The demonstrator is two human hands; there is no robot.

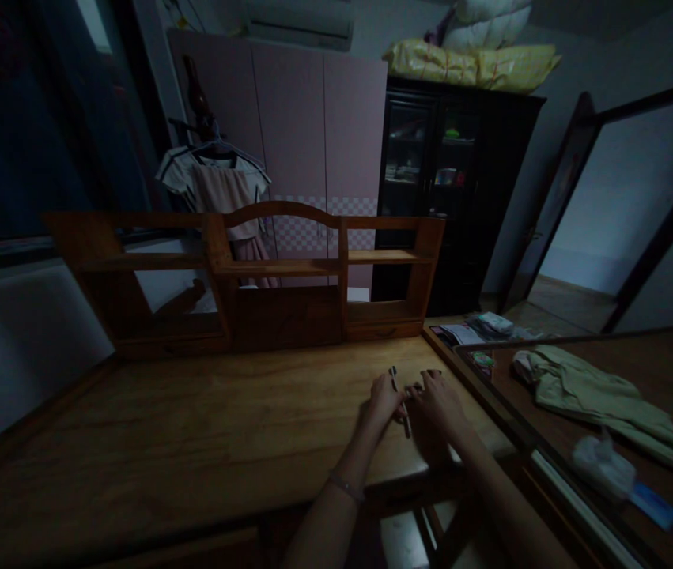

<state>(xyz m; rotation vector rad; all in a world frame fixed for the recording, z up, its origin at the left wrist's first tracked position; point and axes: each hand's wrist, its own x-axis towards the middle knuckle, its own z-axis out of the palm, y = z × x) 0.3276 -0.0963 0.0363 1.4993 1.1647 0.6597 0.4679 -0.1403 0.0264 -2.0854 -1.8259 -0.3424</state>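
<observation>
Over the right part of the wooden desk (211, 419), my two hands are close together. My left hand (382, 401) is closed on a thin, dark, strip-like object (406, 425), which sticks out above and below the fingers and has a pale patch near its upper end. My right hand (438, 401) is just to the right, fingers bent and closed, its fingertips at a small dark piece (413, 390) beside the strip. Whether that piece joins the strip cannot be made out in the dim light.
A wooden shelf unit (280, 267) stands along the desk's back edge. To the right, a lower brown surface (609, 482) bears a pale green garment (597, 395), a white plastic bag (603, 466) and a blue packet (653, 506). Below the desk edge is an open drawer-like gap.
</observation>
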